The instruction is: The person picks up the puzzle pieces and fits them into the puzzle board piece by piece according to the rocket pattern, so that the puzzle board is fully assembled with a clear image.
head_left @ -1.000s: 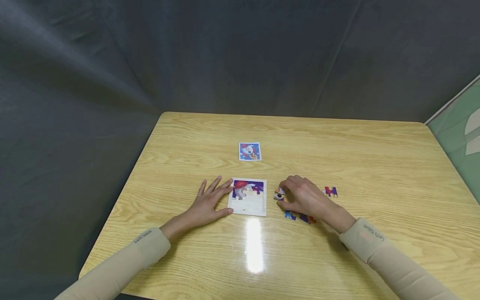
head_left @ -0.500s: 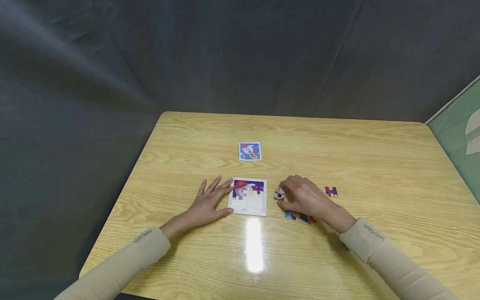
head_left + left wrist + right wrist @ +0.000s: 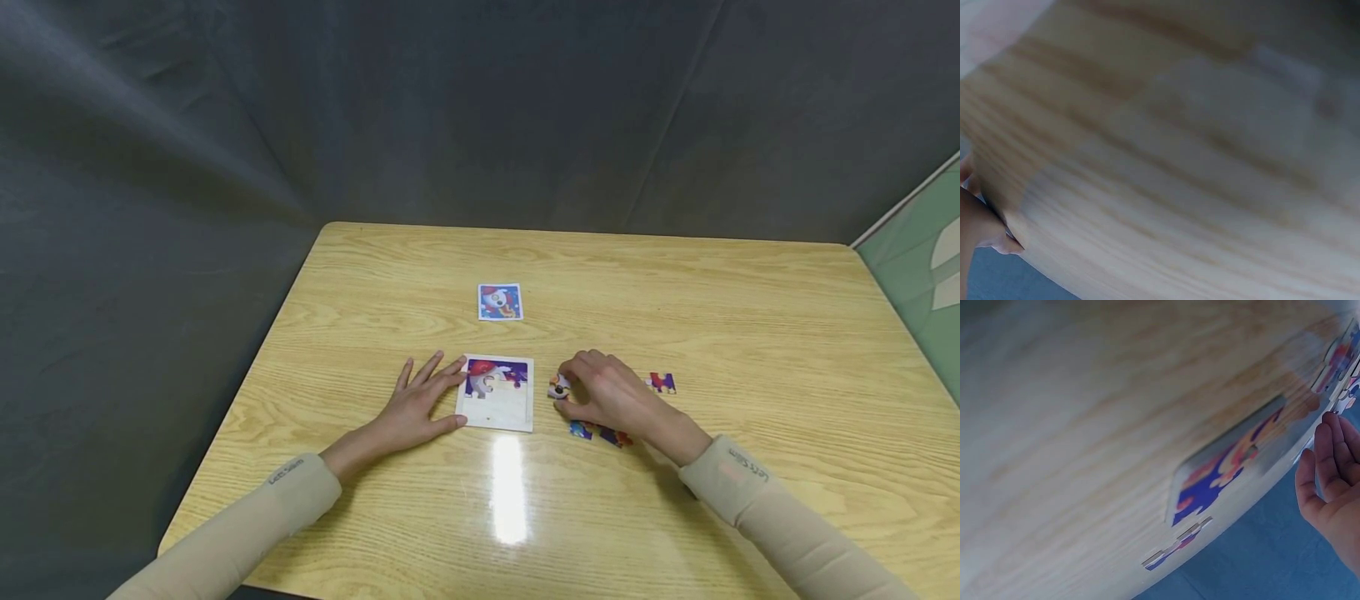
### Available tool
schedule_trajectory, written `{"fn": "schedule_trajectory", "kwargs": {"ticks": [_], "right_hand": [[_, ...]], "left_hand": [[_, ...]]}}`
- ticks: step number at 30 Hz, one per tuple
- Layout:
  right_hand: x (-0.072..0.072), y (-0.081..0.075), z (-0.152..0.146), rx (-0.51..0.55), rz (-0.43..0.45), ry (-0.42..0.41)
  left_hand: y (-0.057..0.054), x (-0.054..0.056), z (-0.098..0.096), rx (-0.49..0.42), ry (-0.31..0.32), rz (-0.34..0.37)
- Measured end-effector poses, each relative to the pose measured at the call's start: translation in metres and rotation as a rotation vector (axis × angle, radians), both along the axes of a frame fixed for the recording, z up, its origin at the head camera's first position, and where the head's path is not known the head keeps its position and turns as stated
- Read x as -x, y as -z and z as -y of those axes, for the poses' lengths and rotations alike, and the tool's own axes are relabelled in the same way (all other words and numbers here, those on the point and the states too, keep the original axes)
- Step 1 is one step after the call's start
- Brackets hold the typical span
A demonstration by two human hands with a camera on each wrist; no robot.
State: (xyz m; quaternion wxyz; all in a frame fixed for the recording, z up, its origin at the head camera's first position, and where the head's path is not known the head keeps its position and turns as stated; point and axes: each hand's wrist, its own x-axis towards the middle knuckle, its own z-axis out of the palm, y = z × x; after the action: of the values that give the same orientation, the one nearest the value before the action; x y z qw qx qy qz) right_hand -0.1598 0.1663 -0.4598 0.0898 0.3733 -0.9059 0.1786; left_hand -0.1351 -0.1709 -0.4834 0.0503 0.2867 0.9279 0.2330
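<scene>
In the head view a white puzzle tray (image 3: 510, 412) lies flat, with assembled pieces (image 3: 483, 377) along its top and upper left. My left hand (image 3: 416, 412) is spread, thumb and fingertips resting on the tray's left edge. Right of the tray, my right hand (image 3: 611, 387) pinches a puzzle piece (image 3: 558, 387) with a black dot between thumb and fingers, low over the table. Part of that piece is hidden by the fingers. In the left wrist view only part of the left hand (image 3: 979, 219) appears; the right wrist view shows the right hand's fingers (image 3: 1329, 462) beside several pieces.
A small picture card (image 3: 500, 302) lies beyond the tray. Loose pieces surround the right hand: a blue one (image 3: 581, 430), a dark one (image 3: 617, 437) and a red-purple one (image 3: 663, 382). Glare (image 3: 510, 492) marks the wooden table in front.
</scene>
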Motion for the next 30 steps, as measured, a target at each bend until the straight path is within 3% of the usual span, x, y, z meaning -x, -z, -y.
{"fn": "schedule_trajectory", "kwargs": {"ticks": [22,30], "right_hand": [[-0.0016,-0.0008,0.0013,0.003,0.011,0.011],[-0.0016,-0.0014,0.0043,0.022,-0.010,-0.023]], "left_hand": [[0.0020,0.0013,0.0012,0.006,0.000,-0.005],[-0.0002,0.0006,0.0008,0.004,-0.001,0.000]]}}
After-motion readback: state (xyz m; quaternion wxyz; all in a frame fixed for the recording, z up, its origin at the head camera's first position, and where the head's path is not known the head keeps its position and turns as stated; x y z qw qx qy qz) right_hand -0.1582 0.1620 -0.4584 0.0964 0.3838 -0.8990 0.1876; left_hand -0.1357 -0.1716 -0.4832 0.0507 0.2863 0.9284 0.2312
